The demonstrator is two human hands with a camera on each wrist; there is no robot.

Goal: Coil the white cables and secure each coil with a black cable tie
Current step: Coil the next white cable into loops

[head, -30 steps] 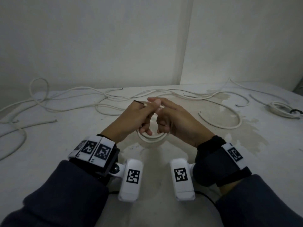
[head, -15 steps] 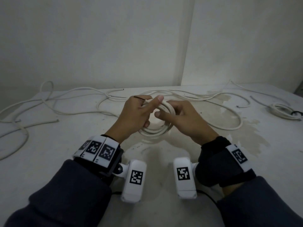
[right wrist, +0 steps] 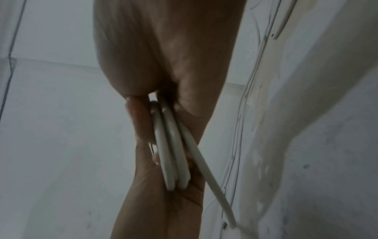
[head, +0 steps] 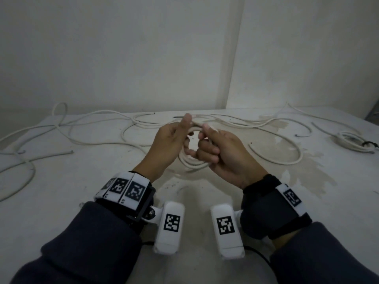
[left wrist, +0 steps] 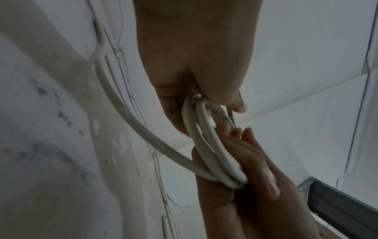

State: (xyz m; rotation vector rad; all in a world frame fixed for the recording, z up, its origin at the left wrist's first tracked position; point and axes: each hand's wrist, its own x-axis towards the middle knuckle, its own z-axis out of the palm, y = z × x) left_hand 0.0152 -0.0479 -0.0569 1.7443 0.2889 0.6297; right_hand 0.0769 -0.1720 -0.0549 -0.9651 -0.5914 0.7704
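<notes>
Both hands lifted the one round white cable coil (head: 191, 160) higher, centre frame | left hand (head: 166, 144) and right hand (head: 223, 154) fingers clamped on it | second tied coil (head: 352, 140) far right | several loose white cables (head: 86, 128) on table (head: 61, 191)

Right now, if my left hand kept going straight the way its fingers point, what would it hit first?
Probably the loose white cables on the table just beyond the left hand, then the wall; depth is unclear.

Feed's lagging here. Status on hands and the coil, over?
Left hand and right hand both grip the white coil, held above the table. No tie visible on it. Loose cables behind, nothing blocking.
</notes>
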